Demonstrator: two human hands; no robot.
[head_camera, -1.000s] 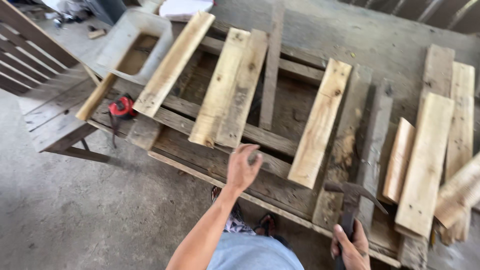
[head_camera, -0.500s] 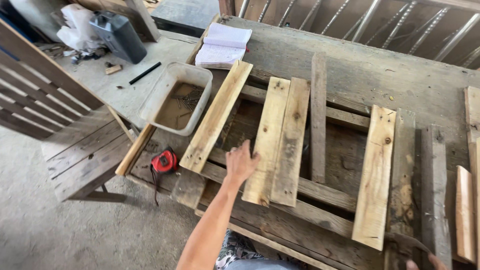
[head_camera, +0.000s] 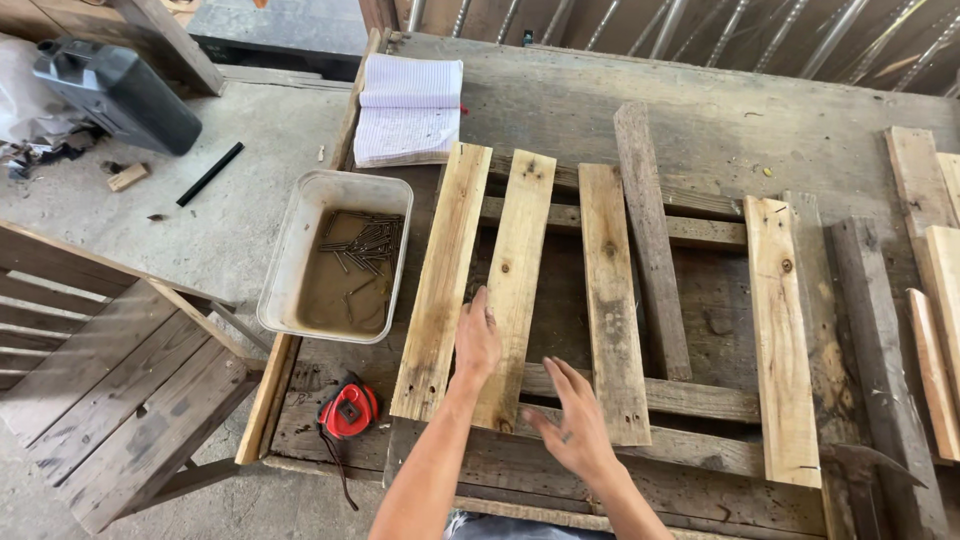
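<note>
Left hand (head_camera: 477, 338) now flat on two pale planks (head_camera: 480, 290), right hand (head_camera: 575, 425) newly in, spread and empty beside them

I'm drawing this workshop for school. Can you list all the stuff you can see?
Pale planks: four, light wood, lying across the pallet.
Pallet: one, dark weathered wood, centre.
Spare boards: several, pale, right edge.
Tray: one, whitish, left of the planks.
Nails: a heap, dark, inside the tray.
Tape measure: one, red and black, below the tray.
Notebook: one, white, open, top.
Jerry can: one, black, top left.
Slatted wooden piece: one, brown, bottom left.
Left hand: resting on a pale plank.
Right hand: open, over the pallet.
</note>
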